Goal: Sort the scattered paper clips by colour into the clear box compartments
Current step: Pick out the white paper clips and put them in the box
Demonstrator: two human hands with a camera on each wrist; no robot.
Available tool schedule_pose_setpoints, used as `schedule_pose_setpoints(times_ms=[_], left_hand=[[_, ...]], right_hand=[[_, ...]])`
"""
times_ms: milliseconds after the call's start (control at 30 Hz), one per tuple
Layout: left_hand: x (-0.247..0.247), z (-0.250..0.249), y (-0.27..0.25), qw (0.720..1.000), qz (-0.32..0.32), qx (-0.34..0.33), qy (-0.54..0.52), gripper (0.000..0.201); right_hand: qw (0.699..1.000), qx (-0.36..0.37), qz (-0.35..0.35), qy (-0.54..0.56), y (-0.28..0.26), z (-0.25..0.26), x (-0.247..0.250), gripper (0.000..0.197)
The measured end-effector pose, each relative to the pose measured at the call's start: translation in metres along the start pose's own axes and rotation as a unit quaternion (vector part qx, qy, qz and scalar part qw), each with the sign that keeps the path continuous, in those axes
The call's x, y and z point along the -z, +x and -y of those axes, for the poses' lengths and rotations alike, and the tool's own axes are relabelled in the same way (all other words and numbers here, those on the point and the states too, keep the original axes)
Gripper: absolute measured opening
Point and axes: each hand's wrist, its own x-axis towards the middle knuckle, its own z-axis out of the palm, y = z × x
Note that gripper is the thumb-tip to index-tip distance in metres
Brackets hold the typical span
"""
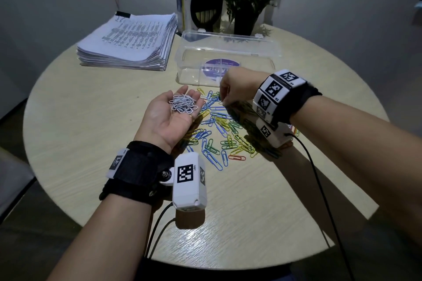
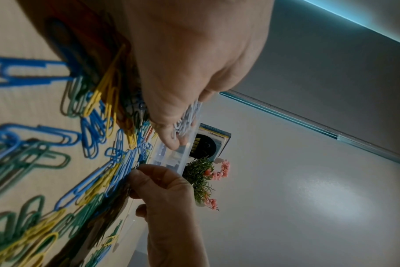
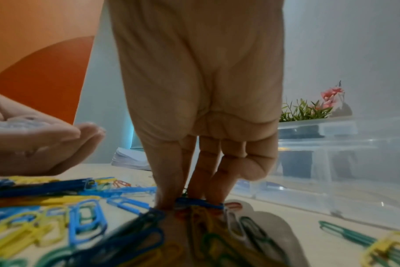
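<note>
My left hand (image 1: 173, 112) lies palm up over the table, flat and cupped, carrying a heap of white paper clips (image 1: 182, 104). The same heap of white clips (image 2: 187, 119) shows on the fingers in the left wrist view. Blue, yellow, green and a few orange clips (image 1: 219, 130) lie scattered between my hands. My right hand (image 1: 222, 101) points down into the far side of that pile, thumb and fingers pinching a clip (image 3: 199, 202) whose colour I cannot tell. The clear box (image 1: 182, 70) stands open just behind, its lid tipped back.
A thick stack of printed paper (image 1: 127, 41) lies at the back left. A book, a black oval object (image 1: 205, 2) and a potted plant (image 1: 249, 7) stand behind the box. Cables (image 1: 319, 178) trail from my wrists across the round table's front edge.
</note>
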Motion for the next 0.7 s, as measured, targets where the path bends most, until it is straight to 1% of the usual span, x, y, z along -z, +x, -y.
schedule_pose_setpoints(times_ms=[100, 167, 233, 300, 367, 467, 567, 667, 700], left_hand=[[0.0, 0.0, -0.001, 1.0, -0.001, 0.0, -0.002, 0.038], [0.0, 0.0, -0.001, 1.0, -0.003, -0.001, -0.001, 0.038], [-0.001, 0.0, -0.002, 1.0, -0.004, -0.002, 0.001, 0.038], [-0.001, 0.0, -0.002, 1.0, -0.004, -0.003, 0.002, 0.039], [0.0, 0.001, -0.001, 1.0, -0.004, -0.001, 0.003, 0.039], [0.0, 0.001, -0.001, 1.0, -0.001, -0.002, 0.003, 0.038], [0.001, 0.001, 0.0, 1.0, 0.0, -0.002, 0.007, 0.038], [0.001, 0.002, 0.001, 1.0, -0.002, -0.002, 0.009, 0.038], [0.0, 0.002, 0.001, 1.0, -0.002, -0.002, 0.01, 0.038]], right_hand=[[1.0, -0.001, 0.009, -0.023, 0.001, 0.002, -0.002, 0.02], [0.999, -0.01, 0.022, -0.035, 0.001, 0.003, -0.002, 0.019], [0.999, -0.019, 0.035, -0.034, 0.001, 0.0, 0.001, 0.012], [0.999, -0.034, 0.037, -0.011, -0.001, -0.004, 0.006, 0.002], [0.999, -0.045, 0.019, 0.013, -0.002, -0.007, 0.012, 0.006], [0.998, -0.053, -0.016, 0.018, -0.006, -0.012, 0.018, 0.011], [0.999, -0.051, -0.001, -0.001, -0.006, -0.014, 0.016, 0.022], [0.997, -0.067, 0.021, -0.014, -0.002, -0.017, 0.012, 0.019], [0.997, -0.072, 0.019, -0.025, 0.0, -0.018, 0.01, 0.021]])
